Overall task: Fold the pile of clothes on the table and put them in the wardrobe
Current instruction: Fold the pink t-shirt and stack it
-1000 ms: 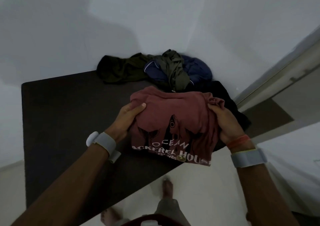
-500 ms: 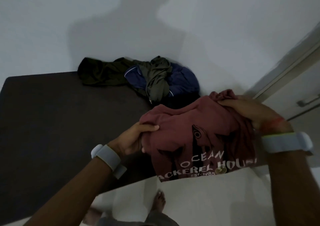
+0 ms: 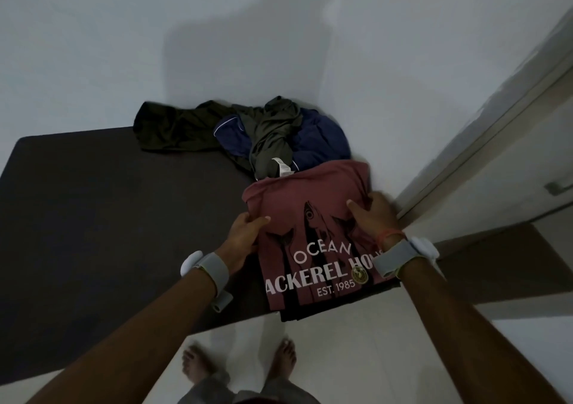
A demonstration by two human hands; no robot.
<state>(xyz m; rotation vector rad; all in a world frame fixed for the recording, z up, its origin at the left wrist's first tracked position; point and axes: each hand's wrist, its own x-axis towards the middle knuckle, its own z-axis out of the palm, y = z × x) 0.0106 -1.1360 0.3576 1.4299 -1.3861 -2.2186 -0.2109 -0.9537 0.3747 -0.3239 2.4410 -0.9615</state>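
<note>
A folded maroon T-shirt (image 3: 310,192) with a fish print and white lettering lies at the right front corner of the dark table (image 3: 108,217), on top of a dark folded garment (image 3: 313,310) whose edge shows beneath it. My left hand (image 3: 245,233) grips the shirt's left edge, thumb on top. My right hand (image 3: 375,217) grips its right edge, thumb on top. Behind the shirt sits a pile of unfolded clothes: a dark green garment (image 3: 167,127), an olive one (image 3: 273,134) and a navy one (image 3: 319,137).
The table stands against a white wall (image 3: 155,47). To the right is a pale door frame with a door handle (image 3: 558,186). My bare feet (image 3: 242,363) stand on a light tiled floor below the table's front edge.
The maroon shirt, held up in both hands before, has come down onto the table's right front corner on a dark garment. Both hands stay on its edges.
</note>
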